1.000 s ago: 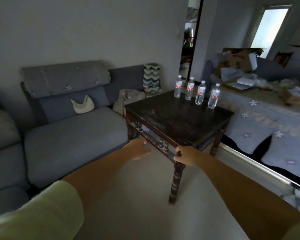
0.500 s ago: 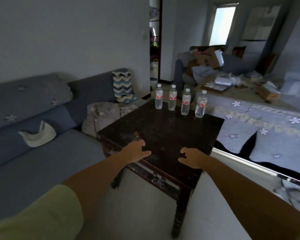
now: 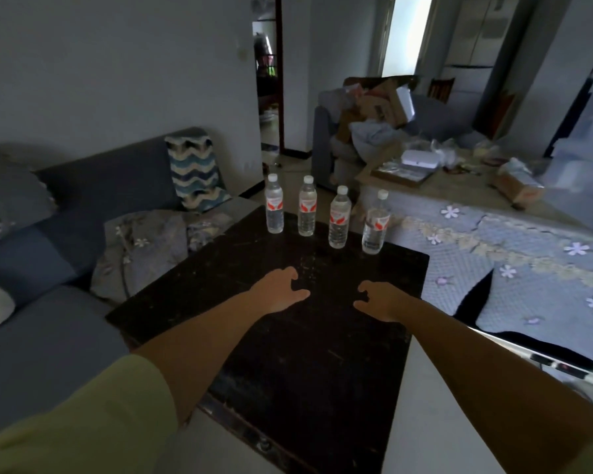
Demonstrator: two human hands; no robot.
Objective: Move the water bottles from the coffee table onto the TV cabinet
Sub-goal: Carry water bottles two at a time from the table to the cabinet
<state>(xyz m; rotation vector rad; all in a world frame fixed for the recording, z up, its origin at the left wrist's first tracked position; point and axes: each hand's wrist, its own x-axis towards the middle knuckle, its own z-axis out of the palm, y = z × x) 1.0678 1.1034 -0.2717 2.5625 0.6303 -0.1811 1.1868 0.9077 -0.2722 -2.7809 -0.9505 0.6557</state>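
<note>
Several clear water bottles with white caps and red-white labels stand in a row along the far edge of the dark wooden coffee table [image 3: 220,302]: the leftmost bottle [image 3: 274,204], a second [image 3: 307,206], a third [image 3: 339,217] and the rightmost bottle [image 3: 375,223]. My left hand [image 3: 279,291] and my right hand [image 3: 379,299] hover over the middle of the tabletop, fingers loosely spread, holding nothing, a short way in front of the bottles. No TV cabinet is in view.
A grey-blue sofa [image 3: 48,268] with a wavy-patterned cushion [image 3: 194,172] flanks the table on the left. A floral quilted cover [image 3: 510,268] lies to the right. Cardboard boxes and clutter [image 3: 384,107] sit behind, beside a doorway [image 3: 269,90].
I have stepped closer to the table. Both hands have moved from the table's near edge forward over the tabletop toward the bottles. The bottles have not moved.
</note>
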